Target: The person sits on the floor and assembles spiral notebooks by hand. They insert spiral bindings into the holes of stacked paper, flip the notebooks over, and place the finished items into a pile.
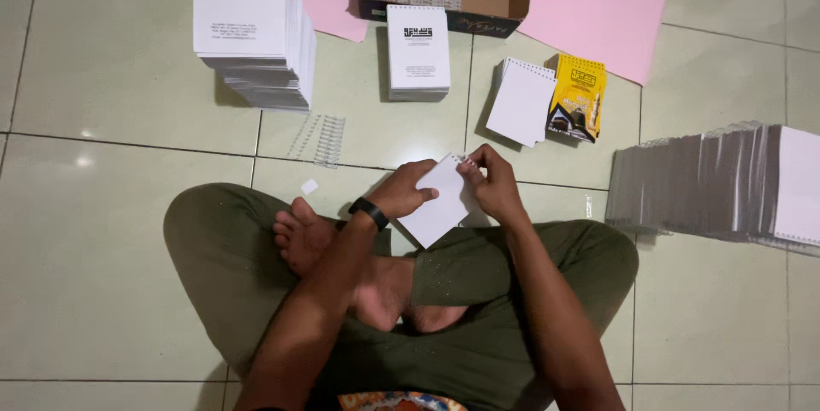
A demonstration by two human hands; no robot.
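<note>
Here, both hands clamp the white booklet point(440, 202): left hand point(403, 190) grips its left edge, right hand point(489, 182) pinches the wire binding at its upper-right corner; its long axis tilts diagonally.

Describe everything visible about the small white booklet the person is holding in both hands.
The small white booklet is a blank-faced, paper-looking rectangle, held tilted like a diamond above the person's crossed legs. A wire spiral binding shows at its upper corner edge. The left hand grips its left side with fingers over the face, while the right hand pinches the top by the binding. It is off the tiled floor, touching only the hands.
</note>
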